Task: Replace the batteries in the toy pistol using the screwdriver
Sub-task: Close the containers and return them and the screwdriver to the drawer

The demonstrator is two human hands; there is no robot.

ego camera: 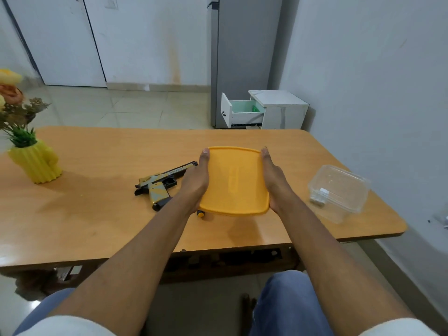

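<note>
From the head camera, a person sits at the near edge of a wooden table (pixel 97 214) and holds a yellow box lid (pixel 234 181) flat between both hands, over the middle of the table. The left hand (pixel 196 180) lies along the lid's left edge with straight fingers pressed against it; the right hand (pixel 274 178) does the same along the right edge. Whether a box sits under the lid cannot be told.

The toy pistol (pixel 162 184) lies on its side on the table just left of the left hand, barrel toward the far edge. A small yellow and black knob (pixel 200 213), possibly the screwdriver handle, peeks out under the lid's near left corner.

A clear plastic tub (pixel 339 192) holding small pale items stands near the table's right edge. A yellow vase (pixel 36 163) of flowers stands at the far left corner.
</note>
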